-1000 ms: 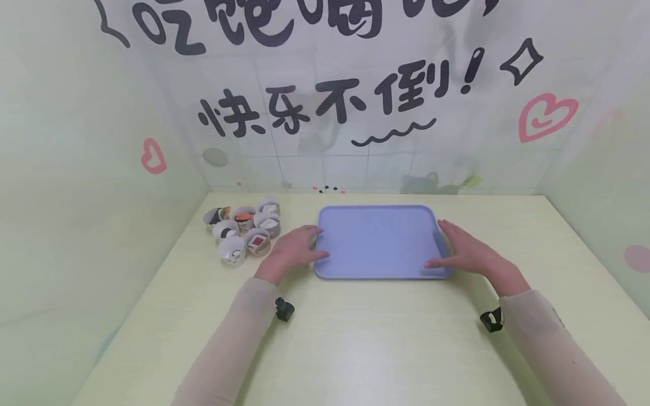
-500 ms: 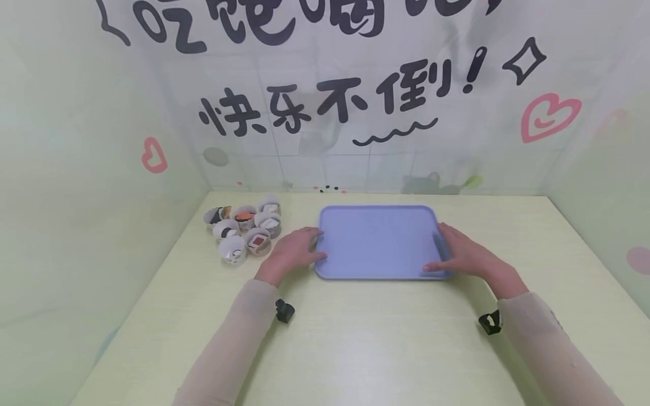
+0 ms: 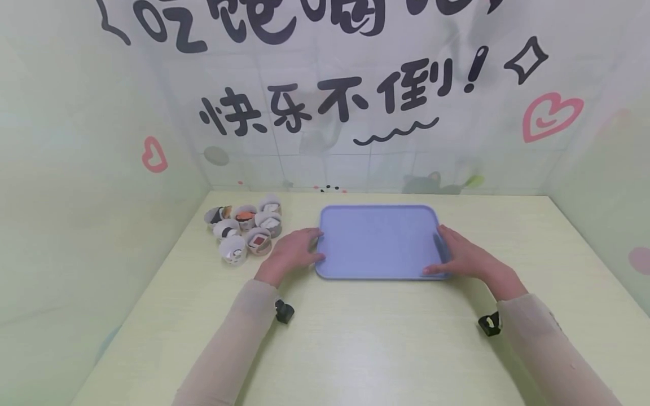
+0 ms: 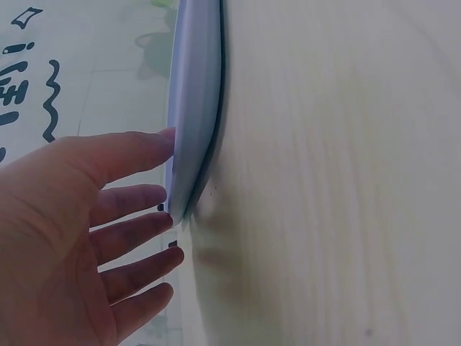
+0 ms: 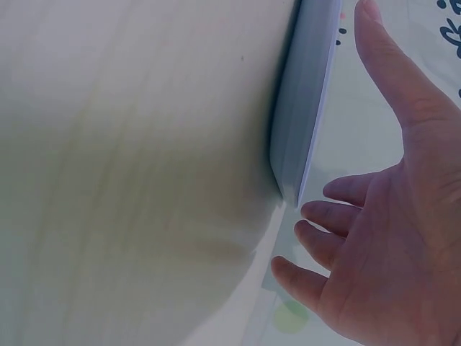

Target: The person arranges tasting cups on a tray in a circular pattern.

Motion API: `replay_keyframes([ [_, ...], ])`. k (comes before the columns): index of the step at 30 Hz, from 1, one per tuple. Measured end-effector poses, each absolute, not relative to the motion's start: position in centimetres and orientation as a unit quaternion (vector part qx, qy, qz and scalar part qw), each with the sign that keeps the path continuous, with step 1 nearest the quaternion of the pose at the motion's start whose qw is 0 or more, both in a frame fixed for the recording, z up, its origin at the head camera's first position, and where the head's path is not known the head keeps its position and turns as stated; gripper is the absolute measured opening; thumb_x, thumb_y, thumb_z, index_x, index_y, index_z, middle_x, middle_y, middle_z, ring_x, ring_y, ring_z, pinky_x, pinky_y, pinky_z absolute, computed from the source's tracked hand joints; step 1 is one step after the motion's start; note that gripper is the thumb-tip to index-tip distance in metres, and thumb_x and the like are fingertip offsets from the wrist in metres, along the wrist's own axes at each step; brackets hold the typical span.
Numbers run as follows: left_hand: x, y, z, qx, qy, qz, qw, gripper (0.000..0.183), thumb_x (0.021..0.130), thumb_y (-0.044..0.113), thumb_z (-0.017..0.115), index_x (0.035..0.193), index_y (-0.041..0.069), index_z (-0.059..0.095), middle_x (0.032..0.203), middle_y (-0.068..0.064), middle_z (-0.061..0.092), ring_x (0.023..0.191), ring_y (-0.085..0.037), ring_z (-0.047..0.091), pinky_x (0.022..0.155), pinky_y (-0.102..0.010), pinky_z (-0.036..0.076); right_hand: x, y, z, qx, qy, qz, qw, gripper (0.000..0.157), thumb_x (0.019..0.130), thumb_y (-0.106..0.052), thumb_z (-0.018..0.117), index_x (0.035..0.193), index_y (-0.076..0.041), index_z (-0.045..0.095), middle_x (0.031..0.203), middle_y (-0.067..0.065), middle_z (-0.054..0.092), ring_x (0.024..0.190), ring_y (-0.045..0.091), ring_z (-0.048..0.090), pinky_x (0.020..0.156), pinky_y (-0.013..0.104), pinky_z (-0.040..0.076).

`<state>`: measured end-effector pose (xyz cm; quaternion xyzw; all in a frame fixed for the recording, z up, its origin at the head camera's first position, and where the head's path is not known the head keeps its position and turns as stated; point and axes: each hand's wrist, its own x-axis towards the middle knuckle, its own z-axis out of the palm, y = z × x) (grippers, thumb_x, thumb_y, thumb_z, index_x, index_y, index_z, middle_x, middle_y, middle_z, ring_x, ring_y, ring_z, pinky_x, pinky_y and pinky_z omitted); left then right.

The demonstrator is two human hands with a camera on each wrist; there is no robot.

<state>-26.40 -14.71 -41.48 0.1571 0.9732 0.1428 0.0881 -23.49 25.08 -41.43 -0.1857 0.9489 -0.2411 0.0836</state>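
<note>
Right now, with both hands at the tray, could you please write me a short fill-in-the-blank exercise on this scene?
1. The tray lies between the left hand and the ____ hand.
2. Of the two hands, the ____ one is nearer the small cups.
3. The group shows ____ such cups.
4. The cups stand on the ____, not on the tray.

Missing words: right; left; seven; table.

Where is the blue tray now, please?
In the head view, the blue tray lies on the table, right of the cups, between the left hand and the right hand.
</note>
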Motion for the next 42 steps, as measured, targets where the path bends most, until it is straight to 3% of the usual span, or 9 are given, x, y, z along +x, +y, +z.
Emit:
replay_keyframes([
  [10, -26.45, -14.75, -41.61, 0.158, 0.974, 0.136, 0.087, 0.069, 0.090, 0.040, 0.072, 0.150, 0.019, 0.045, 0.159, -0.003, 0.041, 0.145, -0.030, 0.042, 0.119, -0.047, 0.038, -23.61, 25.10, -41.84, -0.197, 0.949, -0.233, 0.079, 0.123, 0.073, -0.046, 0.085, 0.148, 0.021, 0.016, 0.156, 0.042, 0.019, 0.145, 0.056, 0.020, 0.120, 0.065, 0.022],
  [29, -26.13, -14.70, -42.06, 0.180, 0.971, 0.128, 0.094, 0.060, 0.096, 0.033, 0.065, 0.150, 0.017, 0.045, 0.164, -0.006, 0.029, 0.149, -0.031, 0.035, 0.122, -0.048, 0.033, -23.37, 24.54, -42.16, -0.189, 0.946, -0.244, 0.099, 0.131, 0.071, -0.050, 0.086, 0.149, 0.021, 0.009, 0.157, 0.042, 0.007, 0.147, 0.057, 0.010, 0.122, 0.065, 0.015],
  [42, -25.73, -14.63, -41.76, 0.189, 0.969, 0.135, 0.080, 0.061, 0.095, 0.030, 0.066, 0.150, 0.013, 0.044, 0.162, -0.010, 0.033, 0.148, -0.031, 0.036, 0.123, -0.047, 0.031, -23.62, 24.37, -42.05, -0.184, 0.950, -0.233, 0.101, 0.131, 0.071, -0.052, 0.085, 0.149, 0.021, 0.009, 0.157, 0.042, 0.006, 0.147, 0.056, 0.009, 0.122, 0.064, 0.014],
])
